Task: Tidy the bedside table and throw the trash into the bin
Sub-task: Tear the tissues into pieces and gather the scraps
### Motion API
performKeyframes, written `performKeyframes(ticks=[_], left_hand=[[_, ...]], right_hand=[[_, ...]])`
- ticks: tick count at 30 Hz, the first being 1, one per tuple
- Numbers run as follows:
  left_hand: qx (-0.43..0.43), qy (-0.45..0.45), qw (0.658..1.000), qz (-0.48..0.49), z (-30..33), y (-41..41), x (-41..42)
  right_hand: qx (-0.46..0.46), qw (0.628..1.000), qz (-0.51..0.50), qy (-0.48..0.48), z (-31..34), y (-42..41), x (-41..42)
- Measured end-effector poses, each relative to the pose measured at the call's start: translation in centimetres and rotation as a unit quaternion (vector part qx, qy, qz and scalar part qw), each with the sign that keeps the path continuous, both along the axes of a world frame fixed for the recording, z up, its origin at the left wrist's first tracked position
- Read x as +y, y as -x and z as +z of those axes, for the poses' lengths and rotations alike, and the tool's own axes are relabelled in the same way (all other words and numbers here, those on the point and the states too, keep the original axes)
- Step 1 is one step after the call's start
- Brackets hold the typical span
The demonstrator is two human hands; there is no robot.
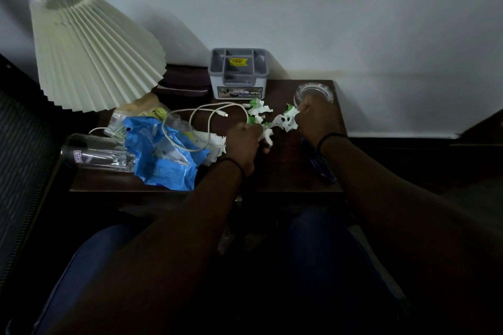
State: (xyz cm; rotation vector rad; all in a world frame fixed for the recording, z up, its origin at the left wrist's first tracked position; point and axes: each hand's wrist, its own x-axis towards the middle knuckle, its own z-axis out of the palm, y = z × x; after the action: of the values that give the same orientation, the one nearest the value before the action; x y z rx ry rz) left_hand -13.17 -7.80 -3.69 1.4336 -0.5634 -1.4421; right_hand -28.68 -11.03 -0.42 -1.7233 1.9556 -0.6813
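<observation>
Torn green-and-white paper scraps (258, 109) lie in the middle of the dark wooden bedside table (283, 171). My left hand (243, 141) is closed on some of those scraps at the table's centre. My right hand (315, 117) is closed on another crumpled scrap (285, 121) just to the right. A crumpled blue plastic wrapper (163, 155) lies at the left, with a white charging cable (201, 122) looped over it. No bin is in view.
A pleated cream lamp shade (92, 49) leans at the back left. A clear glass bottle (100, 153) lies at the left edge. A grey compartment organiser box (238, 73) stands at the back, a glass ashtray (313, 92) back right, and a blue pen (321, 166) under my right wrist.
</observation>
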Motion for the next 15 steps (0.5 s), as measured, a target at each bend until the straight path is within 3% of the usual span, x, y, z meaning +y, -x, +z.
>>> performKeyframes(ticks=[7, 11, 15], left_hand=[[-0.037, 0.027, 0.999, 0.023, -0.4, 0.4, 0.2], [-0.064, 0.035, 0.993, 0.089, -0.1, 0.4, 0.8], [-0.064, 0.034, 0.990, 0.117, -0.6, -0.1, 0.9]], right_hand=[[0.112, 0.985, 0.131, -0.032, -1.8, -1.7, -0.9], [0.176, 0.968, 0.179, -0.003, -1.7, -3.2, -1.6], [0.180, 0.967, 0.181, -0.019, -1.5, -4.1, -1.8]])
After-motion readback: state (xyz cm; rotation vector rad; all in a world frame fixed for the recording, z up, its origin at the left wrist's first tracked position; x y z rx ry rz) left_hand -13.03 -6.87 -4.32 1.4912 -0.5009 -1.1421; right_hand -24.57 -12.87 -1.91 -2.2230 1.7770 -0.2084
